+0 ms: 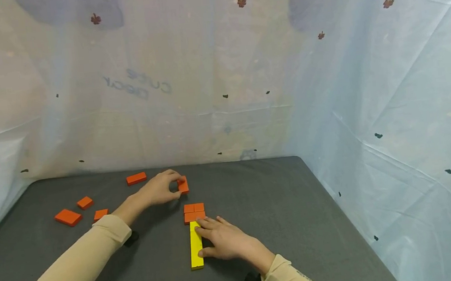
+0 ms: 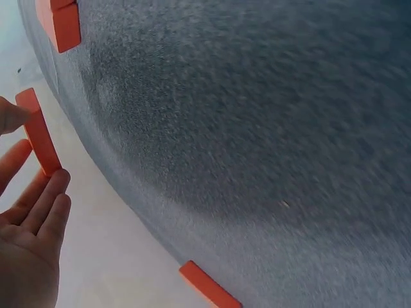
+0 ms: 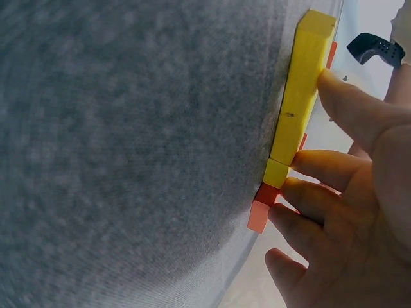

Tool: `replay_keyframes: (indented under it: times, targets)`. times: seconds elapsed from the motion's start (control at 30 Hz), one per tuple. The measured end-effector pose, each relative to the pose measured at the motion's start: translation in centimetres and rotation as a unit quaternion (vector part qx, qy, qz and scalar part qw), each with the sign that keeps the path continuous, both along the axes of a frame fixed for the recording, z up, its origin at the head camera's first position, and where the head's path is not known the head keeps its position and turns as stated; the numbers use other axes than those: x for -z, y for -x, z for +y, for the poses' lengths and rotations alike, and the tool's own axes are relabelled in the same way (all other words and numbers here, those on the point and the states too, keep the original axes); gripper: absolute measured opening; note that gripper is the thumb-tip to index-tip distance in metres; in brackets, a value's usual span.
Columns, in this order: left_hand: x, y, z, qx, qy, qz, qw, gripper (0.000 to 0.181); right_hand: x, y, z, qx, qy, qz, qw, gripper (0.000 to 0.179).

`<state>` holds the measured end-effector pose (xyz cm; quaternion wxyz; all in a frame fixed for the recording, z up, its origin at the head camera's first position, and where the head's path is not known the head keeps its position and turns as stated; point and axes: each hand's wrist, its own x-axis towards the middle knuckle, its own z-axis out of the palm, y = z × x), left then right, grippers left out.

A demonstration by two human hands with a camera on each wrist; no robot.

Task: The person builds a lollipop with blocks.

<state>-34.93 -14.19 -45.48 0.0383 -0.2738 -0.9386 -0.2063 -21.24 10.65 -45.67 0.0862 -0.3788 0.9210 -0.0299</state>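
My left hand point(image 1: 158, 188) pinches a flat orange block point(image 1: 183, 185) between thumb and fingers. In the left wrist view that orange block point(image 2: 40, 133) is tilted and held off the cloth. A set of orange blocks point(image 1: 194, 212) lies close together on the cloth, nearer to me. From its front edge a long yellow bar point(image 1: 196, 250) runs toward me. My right hand point(image 1: 228, 238) lies over the bar's right side, fingers stretched out. In the right wrist view, its thumb and fingertips touch the long yellow block point(image 3: 302, 90) and a short yellow block point(image 3: 275, 173) at its end.
Several loose orange blocks, among them a larger one point(image 1: 68, 217) and a small one point(image 1: 85, 203), lie at the left. Another orange block point(image 1: 136, 178) is near the back edge of the dark cloth-covered table point(image 1: 283, 208). A translucent printed curtain point(image 1: 191, 130) hangs behind and to the right.
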Motion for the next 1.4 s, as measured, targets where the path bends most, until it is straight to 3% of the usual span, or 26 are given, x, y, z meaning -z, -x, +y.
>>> replay_keyframes:
  times: [0.17, 0.6, 0.87, 1.4]
  targets:
    - [-0.1, -0.8, -0.5, 0.033, 0.009, -0.005, 0.9994, 0.042, 0.1, 0.1, 0.0, -0.003, -0.001, 0.005, 1.0, 0.068]
    - [0.5, -2.4, -2.3, 0.064, 0.021, -0.023, 0.9974, 0.04, 0.1, 0.2, 0.0, -0.001, -0.005, 0.0, 1.0, 0.068]
    - [1.2, -2.6, -2.0, 0.074, 0.033, -0.055, 0.9952, 0.04, -0.1, 0.0, -0.1, 0.003, -0.009, -0.005, 0.9999, 0.068]
    - [1.8, -2.8, -1.9, 0.087, 0.029, -0.05, 0.9945, 0.039, 0.0, -0.2, -0.1, 0.001, -0.002, 0.004, 1.0, 0.068]
